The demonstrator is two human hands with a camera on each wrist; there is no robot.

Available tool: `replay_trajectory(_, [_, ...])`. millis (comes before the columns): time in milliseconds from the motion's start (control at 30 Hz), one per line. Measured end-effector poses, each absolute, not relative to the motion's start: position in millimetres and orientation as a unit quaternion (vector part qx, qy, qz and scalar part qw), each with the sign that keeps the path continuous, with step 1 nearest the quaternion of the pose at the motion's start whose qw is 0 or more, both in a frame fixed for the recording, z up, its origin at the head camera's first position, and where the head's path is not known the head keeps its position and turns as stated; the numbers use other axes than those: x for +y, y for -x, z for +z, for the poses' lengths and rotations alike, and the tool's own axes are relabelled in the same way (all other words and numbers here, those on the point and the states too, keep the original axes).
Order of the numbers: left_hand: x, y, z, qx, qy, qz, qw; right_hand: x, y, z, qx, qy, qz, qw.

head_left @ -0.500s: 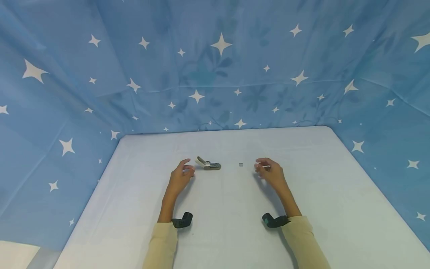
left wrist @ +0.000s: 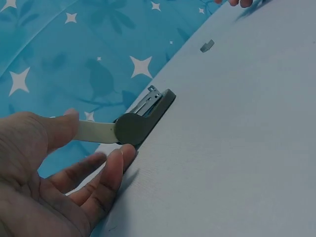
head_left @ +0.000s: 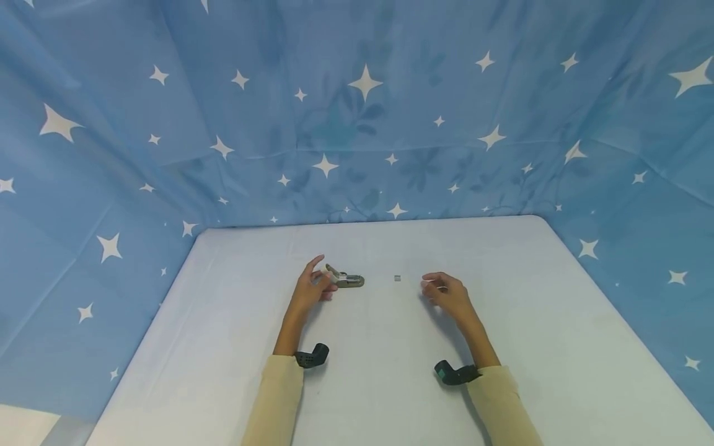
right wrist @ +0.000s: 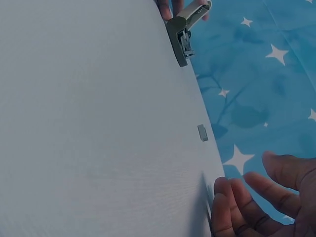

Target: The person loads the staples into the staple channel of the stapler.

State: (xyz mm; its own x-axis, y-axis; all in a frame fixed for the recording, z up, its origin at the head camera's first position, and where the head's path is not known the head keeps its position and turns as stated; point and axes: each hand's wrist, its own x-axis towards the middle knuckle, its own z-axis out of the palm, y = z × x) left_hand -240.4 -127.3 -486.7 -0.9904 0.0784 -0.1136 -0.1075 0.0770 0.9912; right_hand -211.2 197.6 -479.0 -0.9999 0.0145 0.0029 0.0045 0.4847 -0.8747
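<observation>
I have the stapler (head_left: 351,281) hinged open on the counter (head_left: 368,371), my left hand (head_left: 307,292) spread about its raised cover (left wrist: 96,132), while the small grey piece (head_left: 397,278), likely staples, lies outside it, untouched, nearer my loosely curled, unfilled right hand (head_left: 453,298).

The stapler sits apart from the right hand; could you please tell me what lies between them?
In the head view, a small grey piece lies on the white table between the stapler and the right hand.

Head view is reading bright, fairly even; wrist views are running dimmer, bluer. Left hand (head_left: 310,291) and right hand (head_left: 453,300) are casting soft shadows inward across white tabletop (head_left: 374,371). Small grey piece (head_left: 397,278) is losing fine detail.
</observation>
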Motion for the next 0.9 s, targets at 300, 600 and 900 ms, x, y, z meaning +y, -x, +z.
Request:
replay_trajectory(300, [-124.1,238.1,-488.5,0.749,-0.008,0.661,0.04,198.0,209.6,-483.1,-0.864,-0.008,0.504,0.0])
replay_trajectory(600, [-119.0,227.9,-491.8,0.74,-0.007,0.672,0.038,201.1,210.1,-485.7,-0.871,-0.023,0.49,-0.02])
replay_trajectory(900, [-111.0,214.6,-490.9,0.729,-0.042,0.678,0.081,203.9,207.9,-487.2,-0.863,-0.042,0.502,-0.025])
